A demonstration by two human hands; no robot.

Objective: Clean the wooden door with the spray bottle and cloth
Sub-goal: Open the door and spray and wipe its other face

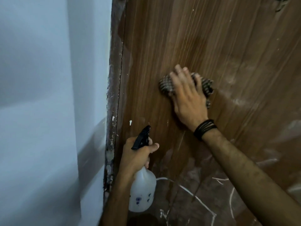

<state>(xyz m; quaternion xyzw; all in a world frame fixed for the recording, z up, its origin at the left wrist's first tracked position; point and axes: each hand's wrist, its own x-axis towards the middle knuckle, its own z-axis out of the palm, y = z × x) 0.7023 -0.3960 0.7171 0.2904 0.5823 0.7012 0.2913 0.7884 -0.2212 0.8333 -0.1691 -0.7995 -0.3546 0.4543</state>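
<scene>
From my head cam, looking down at both hands on the job. My right hand point(187, 98) is flat against the door point(162, 38), fingers spread and mostly straight, pressing the cloth point(207, 86) onto the wood about mid-panel. The cloth is a dark and light checked rag, bunched up under my palm, and it pokes out on both sides of my fingers. I've got a stack of black bands point(205, 129) on that wrist.

My left hand point(136, 156) is lower down, near the door's left edge, wrapped around the neck of the bottle point(142, 191). Fingers are curled tight round it, thumb sticking out to the right just under the black spray head point(142, 137). The nozzle points up and toward the door, really close to the wood, can't tell if it's actually touching. The bottle body is white-ish translucent plastic with some small blue marks on it, hanging below my fist.

The door itself is brown wood grain with pale smears and streaks all over the right side and lower part, plus a few white specks near the left edge. Down low there are thin white scrawly lines across the darker area. The frame point(114, 95) along the left is rough and chipped with white flecks on it, and left of that it's just a plain pale wall point(40, 95)
</scene>
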